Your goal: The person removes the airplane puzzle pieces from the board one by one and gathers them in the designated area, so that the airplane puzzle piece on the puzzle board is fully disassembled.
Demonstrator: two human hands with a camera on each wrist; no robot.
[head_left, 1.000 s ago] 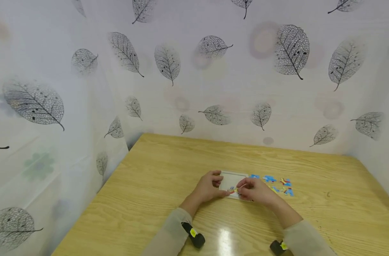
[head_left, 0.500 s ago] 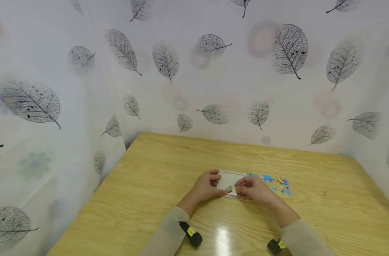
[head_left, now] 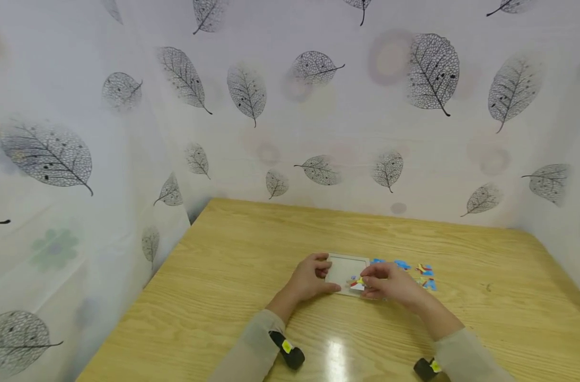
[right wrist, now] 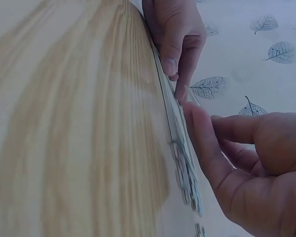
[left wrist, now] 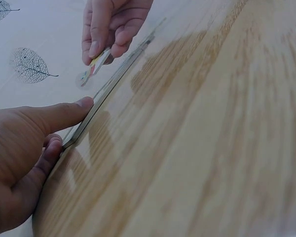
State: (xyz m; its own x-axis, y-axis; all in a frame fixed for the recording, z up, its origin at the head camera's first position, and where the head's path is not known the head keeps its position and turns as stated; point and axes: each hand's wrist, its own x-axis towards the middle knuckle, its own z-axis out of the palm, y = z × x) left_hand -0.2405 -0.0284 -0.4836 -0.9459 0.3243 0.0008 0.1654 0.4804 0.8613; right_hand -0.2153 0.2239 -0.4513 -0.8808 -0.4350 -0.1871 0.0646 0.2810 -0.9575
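Note:
A white, shallow puzzle tray (head_left: 342, 265) lies flat on the table, with a thin dark line inside its rim. My left hand (head_left: 309, 278) grips its left side, thumb along the near-left edge and fingers curled at the far-left corner. Between thumb and fingers of my right hand (head_left: 390, 281) is pinched a jigsaw piece (head_left: 358, 285) with red, yellow and white print. In the left wrist view the jigsaw piece (left wrist: 94, 65) is tilted, just above the tray. The right hand hides the tray's near-right part in the head view.
Several loose jigsaw pieces (head_left: 427, 284), mostly blue with red and yellow, lie right of the tray on the wooden table (head_left: 252, 239). A white leaf-patterned curtain (head_left: 280, 106) stands behind and at both sides.
My right hand has drawn slightly to the right with the jigsaw piece, which shows more of its white face and sits farther from the left thumb. The left hand stays on the tray.

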